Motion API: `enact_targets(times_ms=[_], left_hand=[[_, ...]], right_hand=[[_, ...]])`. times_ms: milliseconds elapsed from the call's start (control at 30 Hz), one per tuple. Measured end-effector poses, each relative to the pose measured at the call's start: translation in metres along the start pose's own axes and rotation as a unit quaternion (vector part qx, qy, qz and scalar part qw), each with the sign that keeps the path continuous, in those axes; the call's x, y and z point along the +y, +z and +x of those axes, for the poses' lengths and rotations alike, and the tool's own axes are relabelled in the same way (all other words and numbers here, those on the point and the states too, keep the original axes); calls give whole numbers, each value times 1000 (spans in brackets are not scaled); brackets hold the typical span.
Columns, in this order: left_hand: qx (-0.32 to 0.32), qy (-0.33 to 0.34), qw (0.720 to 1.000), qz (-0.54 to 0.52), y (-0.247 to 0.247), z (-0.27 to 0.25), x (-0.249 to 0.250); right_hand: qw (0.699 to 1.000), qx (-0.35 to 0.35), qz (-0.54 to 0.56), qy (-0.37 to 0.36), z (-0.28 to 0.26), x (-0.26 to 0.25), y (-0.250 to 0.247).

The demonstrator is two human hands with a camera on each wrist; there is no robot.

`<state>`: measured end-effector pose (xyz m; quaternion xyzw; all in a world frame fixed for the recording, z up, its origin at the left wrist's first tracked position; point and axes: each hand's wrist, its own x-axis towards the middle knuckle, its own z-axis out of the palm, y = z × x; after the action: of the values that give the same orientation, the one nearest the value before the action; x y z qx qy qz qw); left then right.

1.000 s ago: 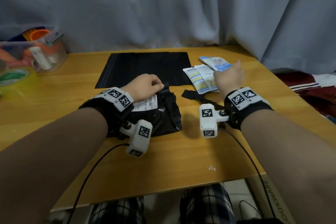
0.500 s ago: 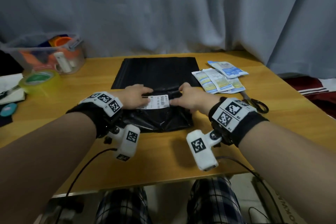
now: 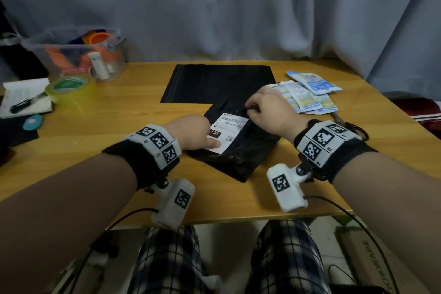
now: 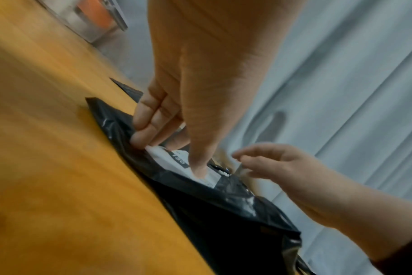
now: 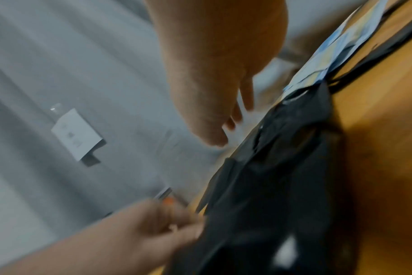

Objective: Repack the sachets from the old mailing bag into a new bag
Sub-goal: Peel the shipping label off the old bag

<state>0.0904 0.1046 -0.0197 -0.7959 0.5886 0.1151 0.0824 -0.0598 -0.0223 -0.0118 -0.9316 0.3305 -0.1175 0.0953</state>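
Bare table left; sachets and scissors crowd right.

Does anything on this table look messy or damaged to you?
Yes: the old mailing bag under both hands is crumpled and lies askew, overlapping the near edge of the flat new bag. The sachets lie loosely fanned out beside it, with scissors just nearer. Nothing looks spilled.
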Motion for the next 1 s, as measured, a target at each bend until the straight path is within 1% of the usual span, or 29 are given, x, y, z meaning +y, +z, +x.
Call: enact_targets(times_ms=[33, 67, 133, 167, 233, 300, 367, 433, 500, 567, 600, 667, 733, 767, 833, 933, 1000], left_hand=[[0, -1, 999, -38, 1, 0, 4], [-9, 4, 996, -84, 2, 0, 7], [-37, 22, 987, -152, 3, -1, 11], [-41, 31, 986, -157, 2, -2, 12], [-19, 37, 991, -128, -2, -3, 11], [14, 38, 995, -93, -5, -1, 6], [30, 50, 996, -65, -5, 5, -1], [8, 63, 998, -30, -3, 13, -8], [-46, 58, 997, 23, 0, 24, -12], [-89, 34, 994, 49, 1, 30, -13], [-98, 22, 994, 50, 2, 31, -12], [-97, 3, 994, 50, 5, 33, -13], [-89, -13, 995, 50, 9, 33, -15], [-90, -21, 995, 46, 11, 32, -18], [-82, -24, 996, 35, 14, 33, -21], [-37, -10, 999, 6, 13, 35, -23], [-21, -6, 1000, 3, 11, 36, -23]], right_hand=[[998, -49, 4, -25, -3, -9, 5], [993, -108, -12, -34, -4, -16, 11], [976, -207, -66, -21, -6, -23, 23], [967, -242, -79, -6, -7, -22, 28], [956, -278, -90, 5, -8, -17, 34], [948, -304, -99, -1, -12, -13, 32], [939, -328, -99, -18, -14, -10, 27], [928, -354, -108, -38, -11, -7, 21], [918, -372, -131, -47, -4, -4, 16], [910, -382, -156, -46, 2, -2, 9], [908, -383, -164, -43, 4, 0, 6], [913, -377, -150, -35, 5, 5, -1], [926, -361, -103, -23, 5, 13, -5], [934, -347, -85, -22, 5, 16, -6], [951, -297, -78, -32, 5, 20, -4], [969, -225, -87, -47, 10, 17, -2], [980, -173, -65, -73, 16, 7, -1]])
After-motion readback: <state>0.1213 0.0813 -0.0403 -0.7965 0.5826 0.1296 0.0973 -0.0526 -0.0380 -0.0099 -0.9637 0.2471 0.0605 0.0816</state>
